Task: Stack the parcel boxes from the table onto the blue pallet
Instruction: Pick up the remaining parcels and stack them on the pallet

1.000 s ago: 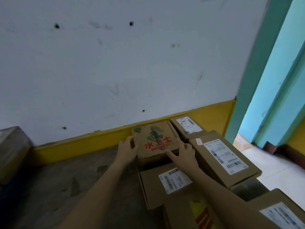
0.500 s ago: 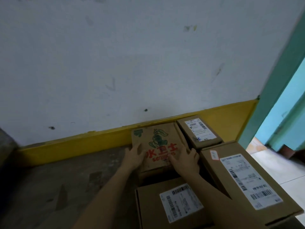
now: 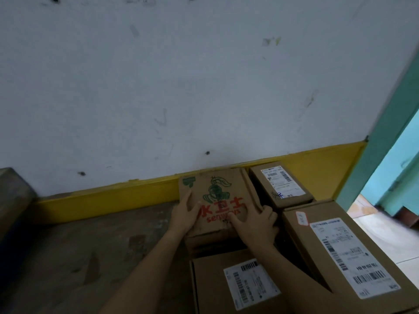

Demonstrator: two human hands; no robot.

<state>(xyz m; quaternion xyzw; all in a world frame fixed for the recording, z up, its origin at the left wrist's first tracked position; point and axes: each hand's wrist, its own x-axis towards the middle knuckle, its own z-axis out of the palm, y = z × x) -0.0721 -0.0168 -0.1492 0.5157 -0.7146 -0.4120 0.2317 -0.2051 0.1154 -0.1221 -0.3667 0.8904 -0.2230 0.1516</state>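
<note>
A brown parcel box (image 3: 217,191) with a green figure and red lettering lies against the yellow skirting by the wall. My left hand (image 3: 184,214) grips its left edge, thumb on top. My right hand (image 3: 256,223) holds its right front corner, fingers spread over the lid. Beside it on the right lies a small labelled box (image 3: 281,184). A large labelled box (image 3: 344,250) sits at the right, and another labelled box (image 3: 235,286) lies in front, under my forearms. The blue pallet is not visible.
The white wall (image 3: 181,87) stands right behind the boxes. Bare grey floor (image 3: 86,257) spreads to the left. A dim wrapped bundle (image 3: 11,196) sits at the far left edge. A teal door frame (image 3: 383,141) and a lit tiled floor (image 3: 390,234) lie at the right.
Both hands slid further onto the printed box: the left now grips its left edge, the right its front right corner. The camera moved closer and the box stayed by the wall.
</note>
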